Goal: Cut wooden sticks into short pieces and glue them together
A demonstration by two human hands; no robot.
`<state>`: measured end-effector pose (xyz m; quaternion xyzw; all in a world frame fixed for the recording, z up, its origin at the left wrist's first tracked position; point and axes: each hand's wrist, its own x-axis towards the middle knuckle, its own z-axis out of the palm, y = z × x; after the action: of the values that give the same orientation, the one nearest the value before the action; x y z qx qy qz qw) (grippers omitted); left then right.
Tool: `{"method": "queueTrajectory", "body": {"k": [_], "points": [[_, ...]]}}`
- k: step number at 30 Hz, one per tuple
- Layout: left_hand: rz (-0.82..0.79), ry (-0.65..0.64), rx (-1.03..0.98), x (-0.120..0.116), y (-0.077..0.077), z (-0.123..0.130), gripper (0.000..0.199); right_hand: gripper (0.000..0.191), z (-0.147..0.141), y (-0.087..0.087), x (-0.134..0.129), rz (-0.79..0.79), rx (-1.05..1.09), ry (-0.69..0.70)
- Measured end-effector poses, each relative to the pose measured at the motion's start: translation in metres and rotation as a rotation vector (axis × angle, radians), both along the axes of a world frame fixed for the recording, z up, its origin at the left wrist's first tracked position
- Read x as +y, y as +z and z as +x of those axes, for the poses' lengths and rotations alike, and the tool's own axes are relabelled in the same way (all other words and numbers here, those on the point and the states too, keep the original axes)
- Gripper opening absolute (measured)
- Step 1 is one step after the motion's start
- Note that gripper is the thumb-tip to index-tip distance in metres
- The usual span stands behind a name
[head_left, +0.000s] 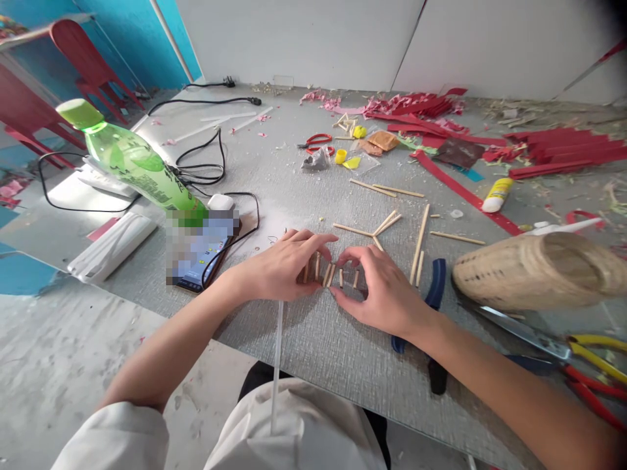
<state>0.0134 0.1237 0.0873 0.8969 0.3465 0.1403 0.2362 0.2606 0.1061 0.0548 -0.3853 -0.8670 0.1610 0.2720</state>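
A row of short wooden sticks lies on the grey table between my two hands. My left hand rests at the row's left end, its fingers curved and apart over the sticks there. From the other side comes my right hand, with thumb and forefinger apart in a C shape around the right part of the row. Both sets of fingertips are close to a pair of sticks in the middle; whether they touch I cannot tell. Just beyond, longer wooden sticks form a branching figure, and a long stick lies to its right.
A phone and a tilted green bottle stand left. Blue-handled pliers, large scissors and a wooden cup lie right. Behind are red-handled pliers, a glue bottle and red paper strips.
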Motion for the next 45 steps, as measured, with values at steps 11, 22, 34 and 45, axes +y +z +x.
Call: {"method": "queueTrajectory", "body": {"k": [11, 22, 34, 45], "points": [[-0.019, 0.005, -0.082, -0.0002, -0.0040, 0.0001, 0.074, 0.044, -0.0005, 0.0004, 0.0000, 0.012, 0.010, 0.004], [-0.024, 0.012, -0.094, -0.0002, -0.0039, -0.0005, 0.075, 0.037, -0.0005, 0.0004, 0.0008, 0.009, 0.010, 0.013], [0.003, 0.029, -0.062, -0.0020, 0.0014, 0.0020, 0.068, 0.038, -0.0003, 0.0027, 0.0003, -0.004, 0.035, 0.006], [0.003, 0.031, -0.072, -0.0007, 0.0000, 0.0018, 0.067, 0.038, -0.0014, 0.0014, 0.0000, 0.015, 0.021, 0.016]]}}
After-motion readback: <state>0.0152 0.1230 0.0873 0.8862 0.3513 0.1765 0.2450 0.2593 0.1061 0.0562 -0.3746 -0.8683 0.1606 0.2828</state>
